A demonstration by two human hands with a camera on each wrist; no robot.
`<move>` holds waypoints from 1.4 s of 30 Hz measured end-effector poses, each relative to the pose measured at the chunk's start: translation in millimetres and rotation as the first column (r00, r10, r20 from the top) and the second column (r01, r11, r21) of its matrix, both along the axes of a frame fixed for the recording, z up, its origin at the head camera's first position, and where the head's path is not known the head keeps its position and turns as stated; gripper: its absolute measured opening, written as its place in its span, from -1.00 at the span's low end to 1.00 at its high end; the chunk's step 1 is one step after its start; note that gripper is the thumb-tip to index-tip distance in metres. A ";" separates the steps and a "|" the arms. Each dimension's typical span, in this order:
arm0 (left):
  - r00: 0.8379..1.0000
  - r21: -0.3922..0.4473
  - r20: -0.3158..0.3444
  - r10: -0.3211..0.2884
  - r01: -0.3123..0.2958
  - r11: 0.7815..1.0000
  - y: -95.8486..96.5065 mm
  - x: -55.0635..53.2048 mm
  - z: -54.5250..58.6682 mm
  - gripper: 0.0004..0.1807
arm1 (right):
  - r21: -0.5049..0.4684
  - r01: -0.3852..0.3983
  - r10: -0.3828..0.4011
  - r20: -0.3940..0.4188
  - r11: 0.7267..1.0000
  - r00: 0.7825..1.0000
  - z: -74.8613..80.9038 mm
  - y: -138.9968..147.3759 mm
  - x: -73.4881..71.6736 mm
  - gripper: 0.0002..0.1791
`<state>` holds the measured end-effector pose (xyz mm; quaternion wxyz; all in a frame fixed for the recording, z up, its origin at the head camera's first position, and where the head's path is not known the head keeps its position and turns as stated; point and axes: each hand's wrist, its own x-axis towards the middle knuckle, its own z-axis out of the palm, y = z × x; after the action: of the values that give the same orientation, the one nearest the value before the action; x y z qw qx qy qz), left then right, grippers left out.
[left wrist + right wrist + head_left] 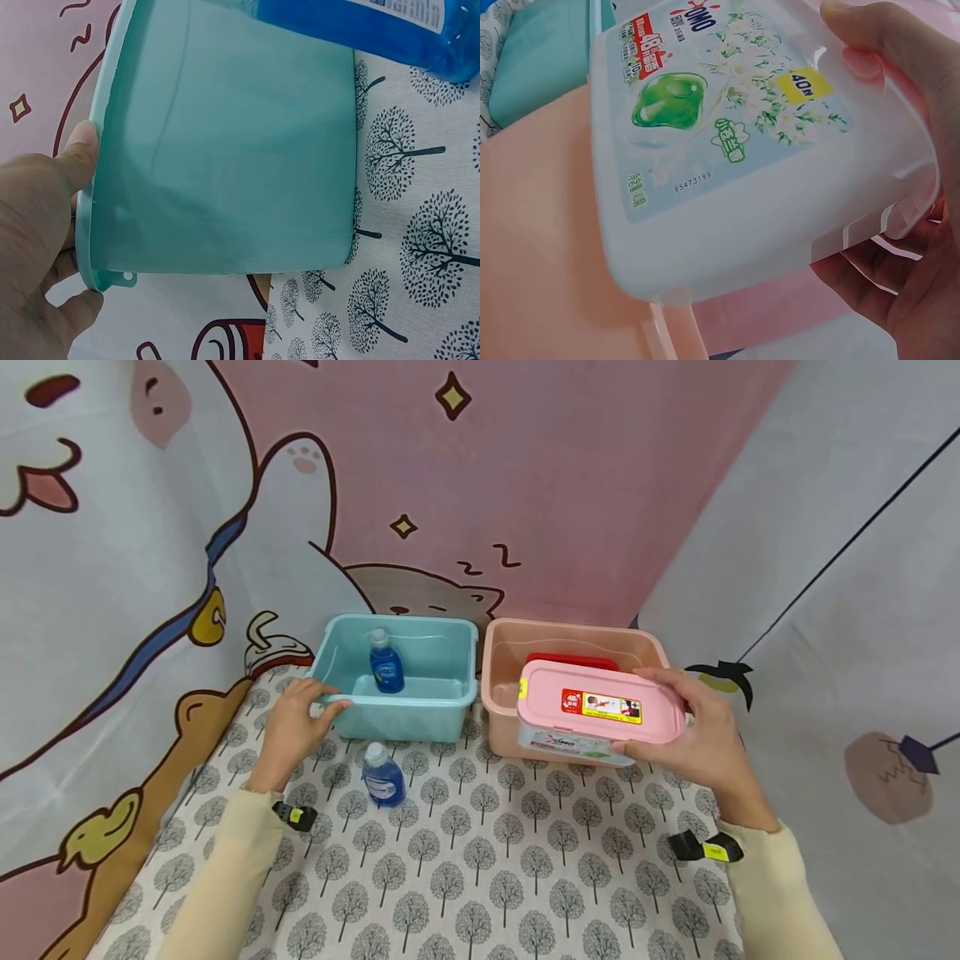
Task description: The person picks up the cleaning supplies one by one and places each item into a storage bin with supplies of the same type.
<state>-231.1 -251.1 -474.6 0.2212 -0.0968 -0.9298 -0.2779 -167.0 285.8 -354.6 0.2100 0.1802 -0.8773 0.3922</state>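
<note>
Fingers of the left hand (294, 727) are clamped on the rim of the teal plastic bin (401, 725) at its near left corner, the thumb to one side of the rim and the other fingers to the opposite side. The right hand (703, 731) grips the right end of the pink-lidded OMO laundry-capsule box (596, 714), thumb at the front and fingers at the back. The box is held lid upward over the near part of the peach plastic bin (503, 739); whether it touches the rim cannot be told. Behind its lid, inside that bin, lies a red object (573, 659), mostly hidden. The two bins stand side by side, teal to the left. One blue liquid bottle (387, 668) stands within the teal bin; a second, pale-capped bottle (383, 778) stands in front of it on the tree-print tablecloth (457, 893). Cream sleeves (228, 860) cover both forearms. Beyond hangs a cartoon-animal backdrop (555, 485), pink at the centre.
</note>
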 end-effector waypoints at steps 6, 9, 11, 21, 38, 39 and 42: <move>1.000 0.002 0.003 0.004 -0.004 1.000 -0.2 0.8 0.4 -0.66 | -0.005 0.013 -0.013 -0.041 1.000 0.999 2.8 2.1 -9.3 0.06; 1.000 0.006 0.006 0.007 -0.007 1.000 0.2 0.7 0.7 -0.66 | -0.003 0.022 -0.022 -0.065 1.000 0.998 3.9 4.2 -13.8 0.05; 1.000 0.007 0.000 0.007 -0.007 1.000 0.4 1.1 0.6 -0.67 | 0.005 0.035 -0.034 -0.076 0.999 0.997 4.9 5.7 -16.3 0.06; 1.000 0.013 -0.009 0.008 -0.008 1.000 1.0 1.3 0.6 -0.67 | -0.033 0.063 -0.063 -0.016 0.997 0.998 14.0 12.1 -24.2 0.03; 1.000 0.014 -0.027 -0.002 0.003 1.000 0.9 1.7 1.1 -0.68 | 0.039 0.150 -0.154 0.176 0.988 0.972 27.5 18.7 -48.0 -0.03; 1.000 0.015 -0.026 -0.002 0.003 1.000 0.8 1.7 1.3 -0.68 | 0.044 0.149 -0.155 0.184 0.988 0.971 27.5 19.2 -49.8 -0.04; 1.000 0.016 -0.025 -0.003 0.004 1.000 0.8 1.4 1.6 -0.67 | 0.059 0.140 -0.149 0.208 0.988 0.967 27.4 20.2 -55.1 -0.05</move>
<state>-229.7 -250.3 -473.0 0.2332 -0.1001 -0.9245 -0.2843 -222.1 306.0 -327.2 0.1392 0.0775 -0.9139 0.3734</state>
